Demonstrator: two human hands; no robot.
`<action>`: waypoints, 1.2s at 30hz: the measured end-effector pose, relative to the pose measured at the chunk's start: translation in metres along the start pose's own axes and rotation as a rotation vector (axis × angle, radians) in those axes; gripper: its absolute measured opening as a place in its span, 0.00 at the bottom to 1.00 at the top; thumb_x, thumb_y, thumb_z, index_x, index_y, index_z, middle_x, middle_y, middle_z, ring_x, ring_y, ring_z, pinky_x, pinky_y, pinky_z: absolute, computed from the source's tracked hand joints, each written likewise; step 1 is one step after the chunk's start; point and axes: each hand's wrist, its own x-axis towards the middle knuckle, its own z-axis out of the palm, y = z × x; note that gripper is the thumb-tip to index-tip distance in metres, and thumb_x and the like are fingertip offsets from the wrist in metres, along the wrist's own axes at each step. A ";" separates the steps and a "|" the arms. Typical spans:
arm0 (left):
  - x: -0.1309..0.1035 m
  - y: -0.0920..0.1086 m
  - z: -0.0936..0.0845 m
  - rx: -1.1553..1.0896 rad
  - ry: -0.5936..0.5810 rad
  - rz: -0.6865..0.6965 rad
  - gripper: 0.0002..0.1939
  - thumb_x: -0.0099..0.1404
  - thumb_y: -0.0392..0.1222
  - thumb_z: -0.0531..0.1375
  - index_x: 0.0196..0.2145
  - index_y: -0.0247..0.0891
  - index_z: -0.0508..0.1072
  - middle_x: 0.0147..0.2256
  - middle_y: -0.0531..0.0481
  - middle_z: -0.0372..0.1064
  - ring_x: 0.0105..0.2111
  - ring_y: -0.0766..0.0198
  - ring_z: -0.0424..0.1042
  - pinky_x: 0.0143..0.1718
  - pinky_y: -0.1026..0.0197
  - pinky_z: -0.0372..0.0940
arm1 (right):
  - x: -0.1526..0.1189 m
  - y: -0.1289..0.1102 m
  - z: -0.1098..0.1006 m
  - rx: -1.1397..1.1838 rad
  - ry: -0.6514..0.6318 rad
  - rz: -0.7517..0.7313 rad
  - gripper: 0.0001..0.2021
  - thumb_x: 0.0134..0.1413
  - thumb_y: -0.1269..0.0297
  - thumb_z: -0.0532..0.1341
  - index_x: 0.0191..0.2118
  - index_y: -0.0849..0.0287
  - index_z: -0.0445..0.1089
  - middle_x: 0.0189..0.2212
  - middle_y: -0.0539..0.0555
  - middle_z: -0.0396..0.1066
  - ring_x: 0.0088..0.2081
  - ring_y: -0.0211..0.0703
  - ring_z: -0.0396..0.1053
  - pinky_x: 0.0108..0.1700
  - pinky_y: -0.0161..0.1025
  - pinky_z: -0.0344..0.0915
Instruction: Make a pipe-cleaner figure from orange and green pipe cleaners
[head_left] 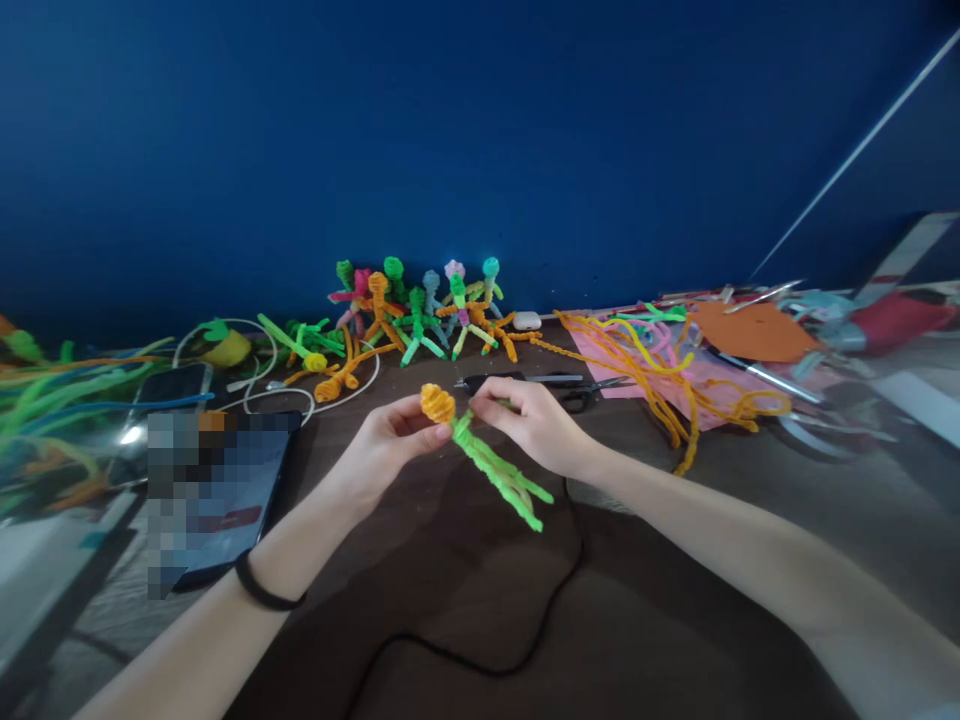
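One fuzzy figure [491, 468], orange-headed and green-bodied, was held above the tabletop [450, 590] at the clock's center. The left grip [381, 442] pinched it at the head [437, 403]; the right grip [535, 424] pinched green strands [465, 422] beside the neck. Small upright figures [418, 312] stood at eleven o'clock, scissors [579, 398] lay at two, a tablet [255, 500] at nine.

The left hand [382, 445] and right hand [536, 425] partly hide the green pipe-cleaner figure [499, 470] near its orange head, so how the strands join there cannot be told. Blocky pixels mask much of the tablet [259, 510]. Blur smears the loose pipe cleaners [45, 395], cut off at left, and the red object [904, 325] at right.
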 end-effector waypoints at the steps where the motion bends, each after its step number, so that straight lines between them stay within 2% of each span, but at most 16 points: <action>1: 0.000 -0.001 0.000 -0.032 -0.015 -0.003 0.09 0.45 0.38 0.67 0.29 0.39 0.76 0.26 0.54 0.72 0.28 0.69 0.69 0.33 0.67 0.64 | 0.000 0.002 0.001 0.050 -0.005 0.015 0.12 0.55 0.60 0.53 0.25 0.62 0.62 0.21 0.47 0.59 0.26 0.32 0.57 0.29 0.31 0.52; 6: 0.000 -0.003 0.005 -0.157 -0.008 0.000 0.08 0.45 0.36 0.67 0.27 0.39 0.75 0.27 0.55 0.72 0.27 0.71 0.68 0.34 0.69 0.63 | -0.001 0.008 0.013 0.395 -0.096 0.245 0.17 0.53 0.51 0.53 0.24 0.60 0.56 0.16 0.43 0.48 0.18 0.29 0.45 0.21 0.31 0.44; 9: 0.000 -0.003 0.007 -0.175 0.009 -0.015 0.09 0.45 0.36 0.67 0.28 0.37 0.74 0.27 0.54 0.72 0.28 0.69 0.69 0.34 0.67 0.63 | -0.002 0.009 0.019 0.505 -0.102 0.328 0.19 0.49 0.47 0.55 0.24 0.60 0.56 0.17 0.43 0.48 0.19 0.28 0.46 0.20 0.30 0.42; 14: -0.002 0.004 0.007 -0.031 -0.017 0.023 0.19 0.47 0.36 0.66 0.39 0.41 0.70 0.25 0.57 0.68 0.25 0.71 0.66 0.30 0.69 0.63 | -0.003 0.014 0.021 0.554 -0.109 0.339 0.19 0.48 0.47 0.56 0.25 0.61 0.57 0.17 0.43 0.51 0.19 0.28 0.48 0.20 0.30 0.43; 19: -0.003 0.012 0.004 0.211 -0.053 0.082 0.10 0.47 0.37 0.66 0.30 0.38 0.72 0.28 0.55 0.69 0.29 0.70 0.67 0.30 0.69 0.63 | -0.003 0.018 0.019 0.568 -0.104 0.314 0.19 0.48 0.48 0.56 0.24 0.61 0.58 0.16 0.43 0.52 0.18 0.28 0.48 0.20 0.30 0.43; 21: -0.003 0.013 0.003 0.249 -0.052 0.103 0.11 0.47 0.37 0.66 0.31 0.39 0.72 0.29 0.55 0.69 0.29 0.70 0.67 0.31 0.70 0.63 | -0.003 0.017 0.018 0.604 -0.099 0.320 0.19 0.48 0.48 0.56 0.24 0.61 0.57 0.16 0.43 0.52 0.17 0.27 0.48 0.19 0.30 0.42; 27: -0.004 0.014 0.005 0.165 -0.036 0.100 0.12 0.47 0.36 0.66 0.32 0.40 0.73 0.29 0.55 0.71 0.29 0.69 0.70 0.31 0.70 0.66 | -0.002 0.018 0.018 0.703 -0.133 0.338 0.19 0.45 0.47 0.59 0.26 0.62 0.60 0.17 0.44 0.55 0.18 0.27 0.51 0.19 0.30 0.43; 32: -0.006 0.010 0.011 0.026 0.034 0.123 0.12 0.44 0.33 0.67 0.29 0.38 0.72 0.27 0.56 0.71 0.27 0.71 0.70 0.29 0.70 0.67 | -0.006 0.016 0.029 0.932 -0.193 0.360 0.17 0.47 0.51 0.59 0.26 0.61 0.59 0.15 0.41 0.47 0.15 0.26 0.41 0.18 0.31 0.35; 36: -0.006 0.002 0.013 0.008 0.102 0.136 0.12 0.43 0.34 0.67 0.29 0.37 0.71 0.25 0.56 0.70 0.24 0.72 0.68 0.25 0.71 0.65 | -0.010 0.008 0.039 0.979 -0.209 0.476 0.16 0.50 0.54 0.57 0.22 0.60 0.55 0.14 0.41 0.44 0.15 0.26 0.36 0.18 0.31 0.31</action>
